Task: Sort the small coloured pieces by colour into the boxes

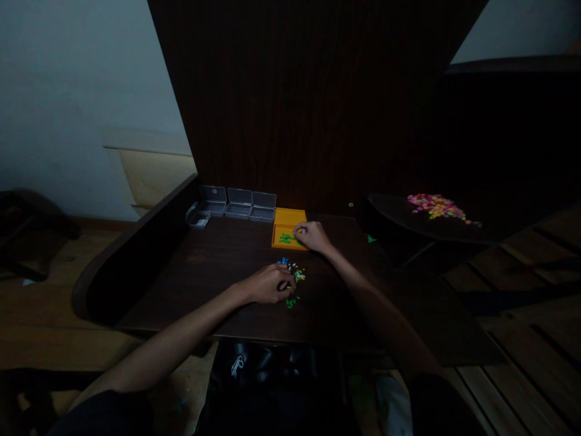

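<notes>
Bits of short green plastic (291, 303) lie by the curled left hand (273, 284), on its near side, farther from the curled right hand (313, 235); I can't tell if either holds any.

Free desk (195, 263) is stretching between the left panel (134, 248) and left hand (270, 286); clear boxes (239, 201) and the yellow box (289, 217) are lining the back, a tall board (313, 109) is blocking beyond them.
</notes>
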A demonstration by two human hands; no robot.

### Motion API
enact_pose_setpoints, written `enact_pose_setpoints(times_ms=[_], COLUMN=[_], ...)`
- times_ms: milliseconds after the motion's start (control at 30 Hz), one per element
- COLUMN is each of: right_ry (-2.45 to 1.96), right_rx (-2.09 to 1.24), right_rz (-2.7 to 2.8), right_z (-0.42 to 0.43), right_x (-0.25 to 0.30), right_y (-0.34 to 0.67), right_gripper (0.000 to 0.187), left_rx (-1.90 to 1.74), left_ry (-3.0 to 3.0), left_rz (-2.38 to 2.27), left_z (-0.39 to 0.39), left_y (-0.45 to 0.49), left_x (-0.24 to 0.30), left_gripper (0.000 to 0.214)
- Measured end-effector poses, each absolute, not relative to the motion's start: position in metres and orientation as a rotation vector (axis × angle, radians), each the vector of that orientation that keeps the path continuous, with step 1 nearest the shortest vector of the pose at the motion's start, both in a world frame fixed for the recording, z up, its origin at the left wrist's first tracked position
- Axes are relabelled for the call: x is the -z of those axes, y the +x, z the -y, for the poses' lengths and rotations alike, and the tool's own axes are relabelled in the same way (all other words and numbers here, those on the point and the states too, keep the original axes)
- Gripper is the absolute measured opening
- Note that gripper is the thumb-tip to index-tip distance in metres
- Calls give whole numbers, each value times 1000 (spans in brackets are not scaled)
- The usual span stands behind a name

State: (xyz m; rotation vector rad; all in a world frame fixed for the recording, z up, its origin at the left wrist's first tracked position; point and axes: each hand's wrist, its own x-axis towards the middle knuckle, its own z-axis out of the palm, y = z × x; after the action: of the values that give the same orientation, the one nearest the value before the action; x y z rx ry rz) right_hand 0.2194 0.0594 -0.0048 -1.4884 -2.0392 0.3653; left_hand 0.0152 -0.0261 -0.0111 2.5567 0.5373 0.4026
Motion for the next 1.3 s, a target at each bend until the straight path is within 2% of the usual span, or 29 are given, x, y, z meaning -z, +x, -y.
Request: enact_pose_setpoints(times_ms=[267,600,900,1300], right_ry=[-1712,-1605,-1353,-936], right_rx=[-156,-171,-408,-966], right_rz=[2190,2128,2191,2294], right_z=[-57,-37,-7,49], right_x=[9,-1,5,17], right_y=[218,223,225,232], right_gripper=[19,21,20,24], left_rx=[-454,-707,-924,-627], left_ry=[2483,2513,2572,2649], left_rz=[-537,-722,-1037,-1202], left_z=[26,10,-34,-75], left_y=[16,13,15,31], left_x=[8,-11,-26,-21], left_gripper=[15,19,20,23])
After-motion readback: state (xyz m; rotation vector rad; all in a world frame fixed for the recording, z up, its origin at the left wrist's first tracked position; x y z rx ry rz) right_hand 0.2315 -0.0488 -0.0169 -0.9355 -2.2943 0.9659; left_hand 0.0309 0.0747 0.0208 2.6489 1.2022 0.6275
